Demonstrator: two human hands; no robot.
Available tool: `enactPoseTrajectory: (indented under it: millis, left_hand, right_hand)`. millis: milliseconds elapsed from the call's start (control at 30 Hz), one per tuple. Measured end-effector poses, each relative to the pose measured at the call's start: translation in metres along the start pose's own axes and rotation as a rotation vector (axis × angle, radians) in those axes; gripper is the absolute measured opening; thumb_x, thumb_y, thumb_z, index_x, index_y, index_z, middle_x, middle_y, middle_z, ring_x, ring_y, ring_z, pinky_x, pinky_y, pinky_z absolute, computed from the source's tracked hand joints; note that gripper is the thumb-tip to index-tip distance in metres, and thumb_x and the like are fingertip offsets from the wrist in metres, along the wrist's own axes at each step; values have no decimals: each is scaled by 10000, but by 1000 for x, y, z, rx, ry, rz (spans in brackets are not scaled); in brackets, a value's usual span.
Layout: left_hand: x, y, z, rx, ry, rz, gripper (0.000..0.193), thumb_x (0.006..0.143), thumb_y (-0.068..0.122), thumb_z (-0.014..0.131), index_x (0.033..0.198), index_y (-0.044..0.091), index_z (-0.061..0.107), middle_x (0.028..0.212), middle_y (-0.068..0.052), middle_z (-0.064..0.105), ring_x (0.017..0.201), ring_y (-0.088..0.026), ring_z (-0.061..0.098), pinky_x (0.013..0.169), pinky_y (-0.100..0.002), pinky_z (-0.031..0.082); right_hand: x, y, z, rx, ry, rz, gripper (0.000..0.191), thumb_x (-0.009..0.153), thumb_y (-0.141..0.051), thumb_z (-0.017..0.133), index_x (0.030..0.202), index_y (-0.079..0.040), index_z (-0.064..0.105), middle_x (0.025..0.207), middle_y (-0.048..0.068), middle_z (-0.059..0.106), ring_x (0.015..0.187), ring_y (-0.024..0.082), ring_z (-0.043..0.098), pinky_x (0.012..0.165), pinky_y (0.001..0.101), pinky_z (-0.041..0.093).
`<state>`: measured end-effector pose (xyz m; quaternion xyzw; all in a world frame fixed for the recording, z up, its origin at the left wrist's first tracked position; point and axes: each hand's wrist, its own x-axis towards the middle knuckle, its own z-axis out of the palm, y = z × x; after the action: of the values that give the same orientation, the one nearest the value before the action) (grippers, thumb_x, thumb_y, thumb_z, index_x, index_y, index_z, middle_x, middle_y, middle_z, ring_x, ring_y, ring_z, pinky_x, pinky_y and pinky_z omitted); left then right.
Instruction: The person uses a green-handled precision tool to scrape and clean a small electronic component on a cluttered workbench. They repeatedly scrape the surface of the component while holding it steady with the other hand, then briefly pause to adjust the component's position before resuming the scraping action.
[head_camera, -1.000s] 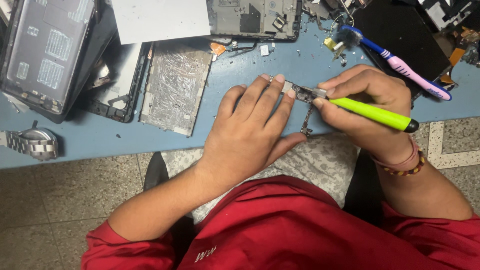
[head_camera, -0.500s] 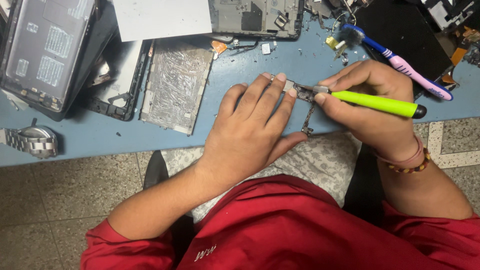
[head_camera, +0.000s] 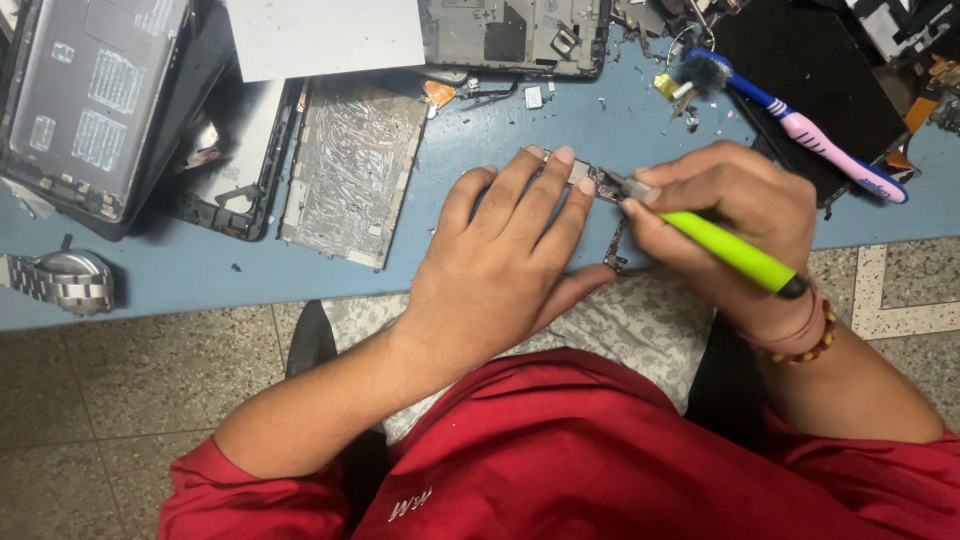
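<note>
**Circuit board pinned at table edge, tool tip on it**

Small narrow circuit board at near edge of blue table, centre-right, mostly hidden between both hands. Pressed flat under left hand: palm down, fingers extended and spread, fingertips on board's far end, nothing gripped. Worked by right hand, closed pen-style around green-handled tool; metal tip touching board just right of left fingertips, handle slanting toward near right. Beaded bracelet on right wrist. Red sleeves below.

Further out: silvery metal plate left of left hand, lying flat. Black phone frame beside that, dark tablet-like panel at far left. Metal wristwatch at near left edge. White sheet and opened device chassis along far side. Pink-and-blue toothbrush far right, bristles dirty, partly resting on a black panel. Speckled floor underneath.
</note>
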<state>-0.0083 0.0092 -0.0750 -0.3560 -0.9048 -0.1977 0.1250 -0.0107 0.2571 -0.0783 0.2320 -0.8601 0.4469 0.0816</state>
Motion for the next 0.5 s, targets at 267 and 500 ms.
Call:
enactPoseTrajectory:
  millis: [267, 500]
  left_hand:
    - [0, -1, -1, -12, -1, 1, 675, 965, 550, 734, 1349, 3, 641, 1431, -178, 598, 1355, -329, 524, 1106, -475, 407]
    - [0, 0, -4, -19, 2, -2, 673, 959, 543, 734, 1352, 4, 640, 1432, -178, 595, 1355, -326, 521, 1105, -474, 406]
  right_hand:
    - [-1, 1, 2, 18, 26, 6, 200, 927, 6, 854, 995, -3, 666, 1040, 161, 729, 877, 159, 737, 737, 223, 583]
    - [0, 2, 1, 98, 47, 46, 209, 912, 47, 837, 977, 9, 643, 1031, 173, 731, 861, 152, 716, 735, 213, 560]
